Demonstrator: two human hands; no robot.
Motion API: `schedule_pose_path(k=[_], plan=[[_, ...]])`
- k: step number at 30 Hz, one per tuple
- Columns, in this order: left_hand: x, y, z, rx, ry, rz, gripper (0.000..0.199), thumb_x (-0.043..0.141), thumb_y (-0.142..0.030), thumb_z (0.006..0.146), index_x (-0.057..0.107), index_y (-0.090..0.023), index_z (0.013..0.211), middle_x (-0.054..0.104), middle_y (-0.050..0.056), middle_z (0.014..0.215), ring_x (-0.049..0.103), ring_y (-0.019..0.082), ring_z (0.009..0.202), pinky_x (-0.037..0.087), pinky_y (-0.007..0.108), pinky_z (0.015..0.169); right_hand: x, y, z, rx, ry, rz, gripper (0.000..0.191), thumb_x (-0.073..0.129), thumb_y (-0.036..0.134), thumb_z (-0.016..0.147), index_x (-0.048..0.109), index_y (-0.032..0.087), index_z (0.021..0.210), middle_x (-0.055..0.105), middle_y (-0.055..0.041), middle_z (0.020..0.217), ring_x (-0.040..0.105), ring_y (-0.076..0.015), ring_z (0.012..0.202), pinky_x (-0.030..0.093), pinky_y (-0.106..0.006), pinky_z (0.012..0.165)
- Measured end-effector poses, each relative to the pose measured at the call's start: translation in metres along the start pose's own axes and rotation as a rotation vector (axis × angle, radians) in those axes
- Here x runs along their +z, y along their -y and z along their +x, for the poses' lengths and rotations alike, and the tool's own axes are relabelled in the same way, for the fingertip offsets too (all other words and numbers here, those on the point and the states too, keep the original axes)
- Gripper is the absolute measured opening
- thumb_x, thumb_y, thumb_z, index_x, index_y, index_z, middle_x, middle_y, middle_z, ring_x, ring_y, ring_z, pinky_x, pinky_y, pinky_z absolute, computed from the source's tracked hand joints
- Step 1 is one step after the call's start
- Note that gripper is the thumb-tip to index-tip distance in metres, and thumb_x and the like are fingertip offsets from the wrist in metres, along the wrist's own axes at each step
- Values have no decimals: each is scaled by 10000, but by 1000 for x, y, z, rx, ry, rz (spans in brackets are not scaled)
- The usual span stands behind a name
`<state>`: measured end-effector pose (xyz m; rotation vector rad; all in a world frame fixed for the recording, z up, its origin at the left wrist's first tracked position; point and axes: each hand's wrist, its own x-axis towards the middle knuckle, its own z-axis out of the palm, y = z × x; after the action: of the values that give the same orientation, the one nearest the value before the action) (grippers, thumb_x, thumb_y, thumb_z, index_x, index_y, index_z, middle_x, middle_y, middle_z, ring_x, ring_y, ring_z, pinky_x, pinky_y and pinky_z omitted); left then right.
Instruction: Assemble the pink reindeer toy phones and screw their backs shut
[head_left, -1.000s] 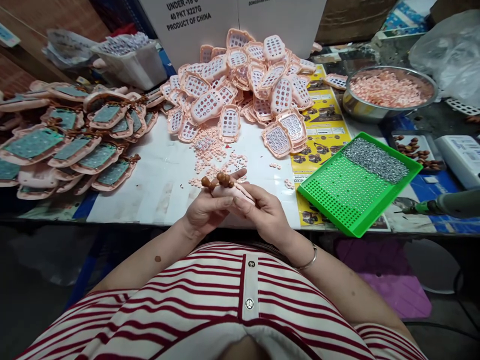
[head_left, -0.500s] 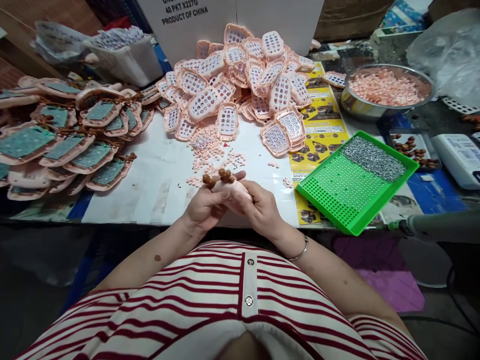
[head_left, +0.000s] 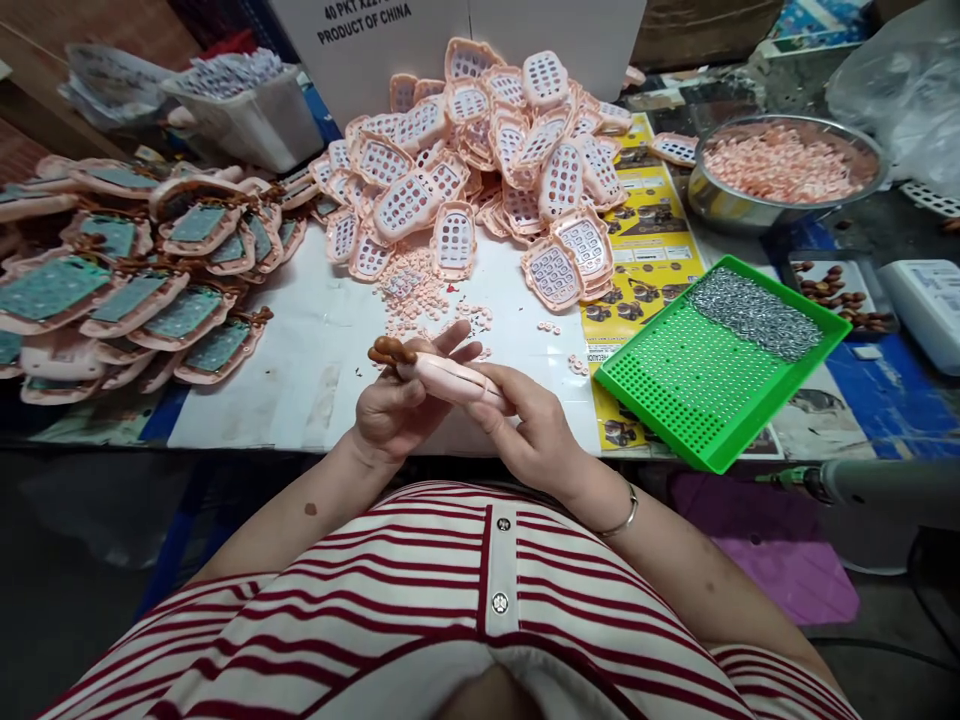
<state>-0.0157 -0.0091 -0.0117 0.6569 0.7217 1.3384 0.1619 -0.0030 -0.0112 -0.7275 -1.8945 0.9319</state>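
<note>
Between my hands is a pink toy phone [head_left: 454,380], turned on edge so that the seam along its side shows. Brown knobs stick out of its left end. My left hand [head_left: 397,410] supports that end from below, its thumb by the knobs and some fingers raised behind. My right hand [head_left: 529,420] grips the other end between thumb and fingers. Just beyond lie loose small pink pieces [head_left: 420,295] on the white board. A pile of pink phone shells with keypad holes [head_left: 409,205] rises behind them.
At left are stacked shells with green circuit boards [head_left: 56,285]. On the right stand a green tray [head_left: 652,385] of metal screws, a steel bowl [head_left: 731,205] of pink pieces, and a box of brown parts [head_left: 832,295]. A power screwdriver [head_left: 855,480] juts in at lower right.
The toy phone has been turned onto its edge, its brown knobs now pointing left. My left hand has shifted left and opened somewhat; my right hand has moved slightly right.
</note>
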Motion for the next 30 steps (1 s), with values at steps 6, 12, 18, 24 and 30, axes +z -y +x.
schedule_pose_path(k=[6,12,18,24,30], plan=[[4,2,-6,-24,41,3,314,939,-289,538,717,-277,760,621,4,1414,512,349,1388,486,496,1072,1,6,1,42,56,83,428,500,445,1013,635,183,1322,759,-120,1243,730,-217,1102,587,-350,964],[-3,2,-2,-13,16,-59,311,935,-365,567,761,-351,824,664,-23,1353,545,320,1359,471,489,1091,-17,6,4,154,150,204,425,488,400,1021,624,201,1371,710,-96,1365,680,-211,1246,535,-391,1102],[7,12,7,-25,-84,-47,379,893,-495,643,736,-282,916,714,29,1262,550,325,1358,513,457,1029,-16,1,4,297,211,554,492,650,384,942,586,305,1423,609,-42,1505,580,-211,1394,454,-432,1199],[24,8,6,-101,-166,17,419,911,-320,668,686,-181,992,717,15,898,691,169,810,542,266,708,-1,-6,-1,468,21,635,532,731,420,869,624,292,1374,703,-62,1384,670,-217,1260,515,-470,1136],[20,0,3,-209,-113,58,404,858,-187,649,646,-151,991,669,10,869,646,135,699,535,255,629,-7,-7,1,485,128,650,479,715,312,849,578,252,1304,649,-106,1422,709,-199,1163,622,-369,946]])
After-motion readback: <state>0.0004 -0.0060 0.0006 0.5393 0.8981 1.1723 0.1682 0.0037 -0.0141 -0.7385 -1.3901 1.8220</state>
